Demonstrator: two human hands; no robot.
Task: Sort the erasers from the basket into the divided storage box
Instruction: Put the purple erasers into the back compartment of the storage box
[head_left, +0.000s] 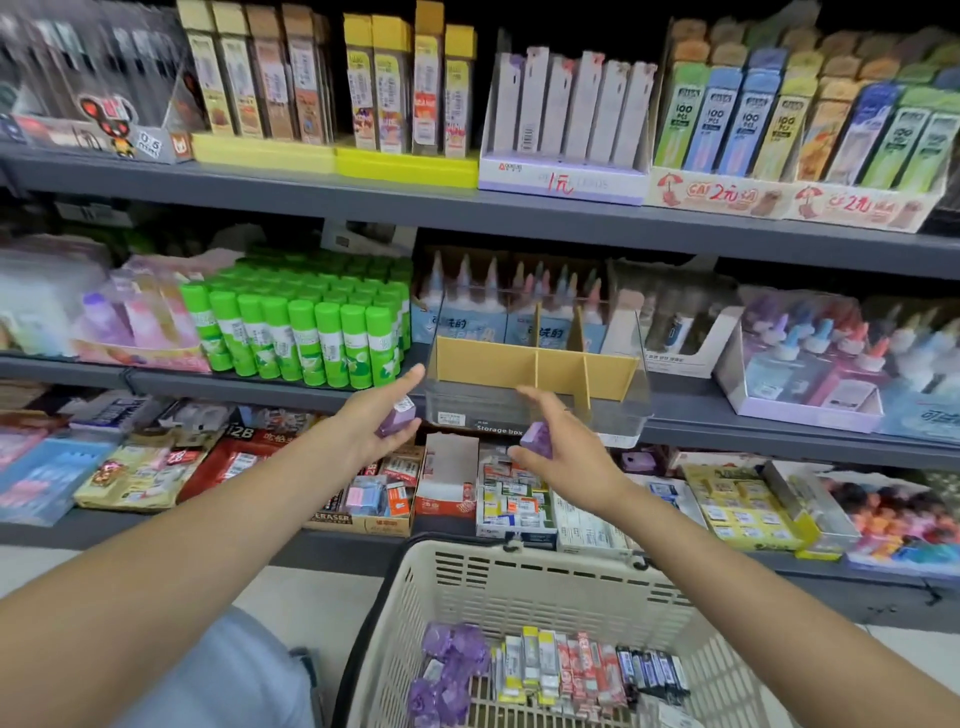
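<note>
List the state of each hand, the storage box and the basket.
left hand: holds a purple eraser
right hand: holds a second purple eraser
divided storage box: on the shelf, its compartments appear empty
basket: holds purple, yellow, red and dark erasers

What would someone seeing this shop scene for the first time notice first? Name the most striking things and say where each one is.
Two outstretched hands in the centre, the left hand and right hand, each holding a purple eraser in front of the clear divided storage box on the middle shelf. To the box's left stands a dense block of bright green glue sticks. At the bottom, a cream basket holds more erasers.
</note>
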